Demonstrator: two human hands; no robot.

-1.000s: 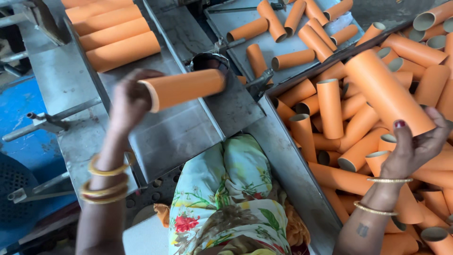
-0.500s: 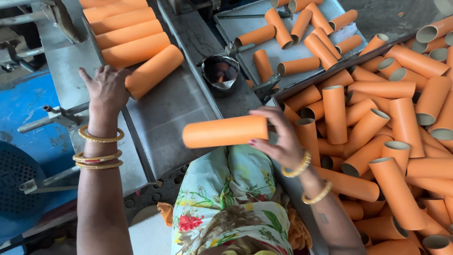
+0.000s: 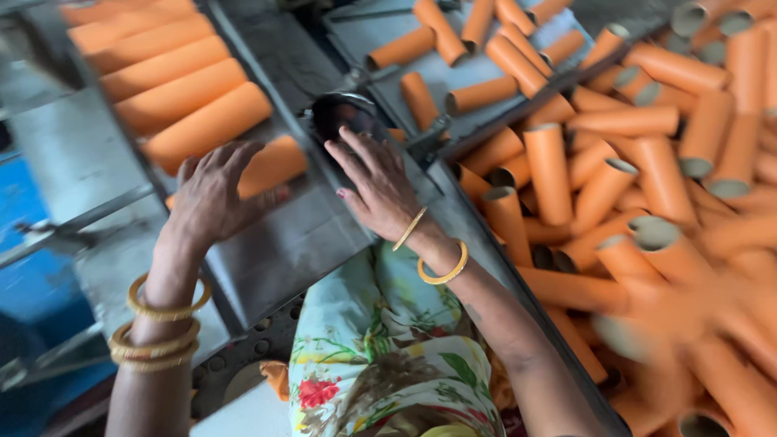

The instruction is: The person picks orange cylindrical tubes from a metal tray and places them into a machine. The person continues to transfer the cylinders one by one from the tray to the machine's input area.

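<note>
Grey sheet-metal machine table (image 3: 299,235) fills the middle of the head view, sloping from the top left down to the person's lap, and it looks worn and a little dusty. On its upper left part, a row of about 5 orange cardboard tubes (image 3: 174,81) lies side by side, each one touching the next.

Just below this row lies 1 more orange cardboard tube (image 3: 271,162), crosswise on the metal. The left hand (image 3: 212,194) rests on top of this tube with the fingers spread flat over it; the fingers are not closed around it, so the hand presses or steadies the tube and does not grasp it. The right hand (image 3: 379,184) is just beside the tube's right end, open and holding nothing, with its fingertips touching the rim of a dark round metal cup (image 3: 344,113) that is fixed in the table.

Both wrists carry golden bangles (image 3: 158,324). Right of the table, behind a dark metal edge, a big loose heap of the same orange tubes (image 3: 631,202) lies in all directions, partly blurred. Farther up, a grey metal tray (image 3: 453,48) holds some more tubes. At the bottom, a flowered cloth (image 3: 388,356) covers the person's lap.
</note>
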